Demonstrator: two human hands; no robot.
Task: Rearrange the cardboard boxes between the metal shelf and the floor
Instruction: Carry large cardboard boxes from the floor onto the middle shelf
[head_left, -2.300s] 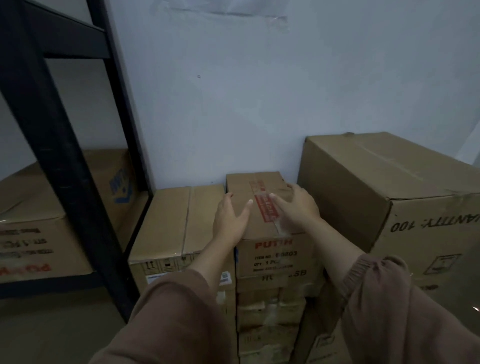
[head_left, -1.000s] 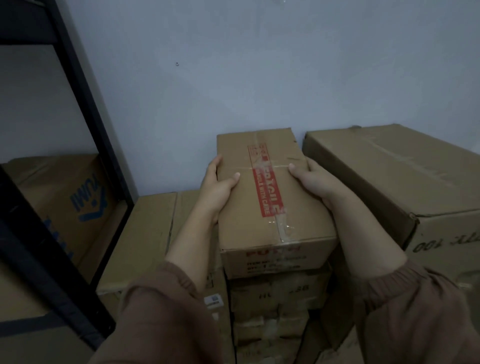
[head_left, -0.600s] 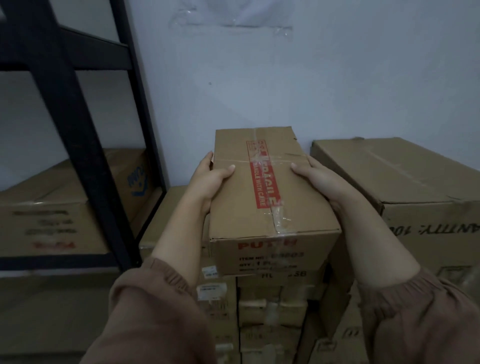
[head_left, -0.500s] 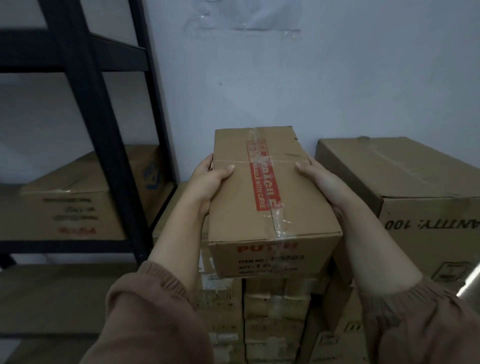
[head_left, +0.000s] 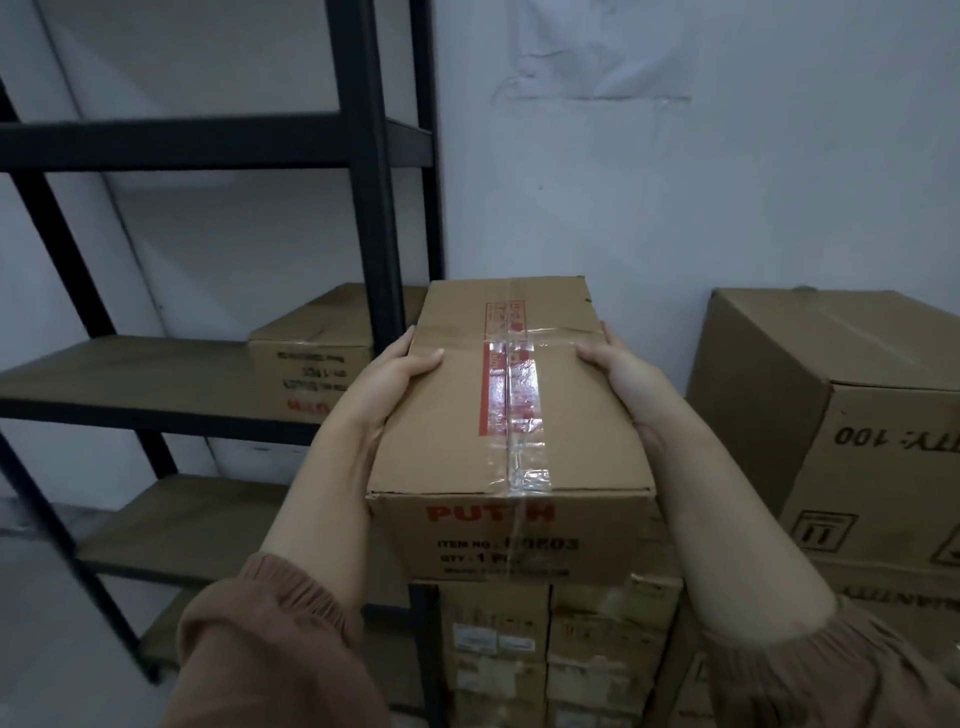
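I hold a small cardboard box (head_left: 441, 436) with red tape on top and red print on its near end, lifted above a stack of similar boxes (head_left: 550, 649). My left hand (head_left: 392, 382) grips its left side, thumb over the top edge. My right hand (head_left: 623, 371) grips its right side the same way. The black metal shelf (head_left: 371, 208) stands to the left. One cardboard box (head_left: 311, 358) sits at the right end of its middle board.
A large cardboard box (head_left: 841, 415) marked 100 stands to the right, against the white wall. Lower shelf boards (head_left: 187, 525) lie to the left below the middle one. The shelf's front post rises close to the held box's left far corner.
Both hands took the box off the stack and raised it. My view has swung left and up, bringing more of the shelf into sight.
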